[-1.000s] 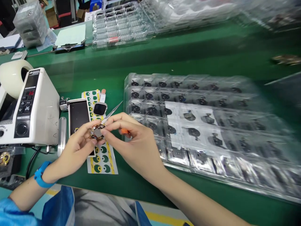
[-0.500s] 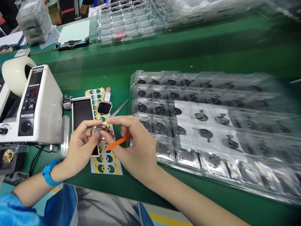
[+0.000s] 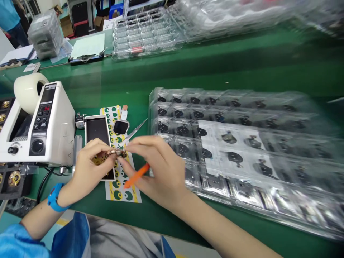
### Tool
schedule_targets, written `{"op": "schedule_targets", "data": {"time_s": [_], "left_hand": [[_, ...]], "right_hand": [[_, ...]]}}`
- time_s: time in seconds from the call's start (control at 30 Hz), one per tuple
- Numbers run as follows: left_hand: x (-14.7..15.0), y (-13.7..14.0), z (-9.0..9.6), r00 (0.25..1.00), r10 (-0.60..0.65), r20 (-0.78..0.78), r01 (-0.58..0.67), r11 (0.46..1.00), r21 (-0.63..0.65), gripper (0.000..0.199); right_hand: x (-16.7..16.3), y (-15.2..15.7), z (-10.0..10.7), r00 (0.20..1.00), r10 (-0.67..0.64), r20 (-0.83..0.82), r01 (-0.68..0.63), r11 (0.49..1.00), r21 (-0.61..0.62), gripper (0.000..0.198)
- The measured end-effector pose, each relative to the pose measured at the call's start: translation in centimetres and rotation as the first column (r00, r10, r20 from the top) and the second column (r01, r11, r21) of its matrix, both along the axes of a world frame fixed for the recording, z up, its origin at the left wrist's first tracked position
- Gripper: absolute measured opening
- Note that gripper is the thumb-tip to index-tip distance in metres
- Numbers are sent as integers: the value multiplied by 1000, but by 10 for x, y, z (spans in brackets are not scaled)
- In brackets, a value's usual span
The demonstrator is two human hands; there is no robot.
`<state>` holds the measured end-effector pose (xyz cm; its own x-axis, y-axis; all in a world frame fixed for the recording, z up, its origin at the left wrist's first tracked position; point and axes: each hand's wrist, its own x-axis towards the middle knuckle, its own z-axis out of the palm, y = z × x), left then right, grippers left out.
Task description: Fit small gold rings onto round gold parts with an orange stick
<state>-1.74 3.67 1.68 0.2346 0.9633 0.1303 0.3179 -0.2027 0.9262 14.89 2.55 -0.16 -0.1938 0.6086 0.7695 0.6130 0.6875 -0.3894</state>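
Now | both hands pinch small round metal part (image 3: 116,154) | right hand (image 3: 158,172) grips orange stick (image 3: 136,176), tweezers (image 3: 133,132)

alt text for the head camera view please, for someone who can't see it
Two bare hands meet over a green workbench: the left hand and right hand pinch a small gold-rimmed round part between them, the right also holding an orange tool and tweezers. A white tape dispenser stands at left, clear trays of black parts at right.
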Motion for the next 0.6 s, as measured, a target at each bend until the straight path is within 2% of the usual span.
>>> {"op": "schedule_targets", "data": {"time_s": [0.03, 0.1, 0.2, 0.27, 0.33, 0.47, 0.6], "left_hand": [[0, 1, 1, 999, 32, 41, -31, 999, -32, 5], [1, 0, 1, 983, 90, 161, -58, 980, -191, 10], [3, -2, -1, 925, 144, 352, 12, 914, -405, 28], [4, -5, -2, 888, 130, 442, 97, 885, -456, 33], [4, -7, -2, 867, 95, 489, 161, 876, -455, 35], [7, -12, -1, 848, 54, 527, 199, 889, -413, 35], [8, -15, -3, 855, 59, 516, 185, 894, -408, 29]], "right_hand": [[1, -3, 1, 998, -28, 57, 22, 995, 96, 11], [1, -9, 2, 986, -41, 164, -3, 966, 258, 10], [-1, -10, 1, 972, -78, 221, -13, 924, 382, 14], [-2, -6, -1, 972, -136, 189, 61, 932, 357, 10], [-3, -1, -4, 974, -162, 156, 113, 952, 285, 11], [-2, 5, -7, 988, -72, 135, 42, 976, 214, 12], [-2, 4, -9, 993, -4, 118, -17, 985, 173, 14]]}}
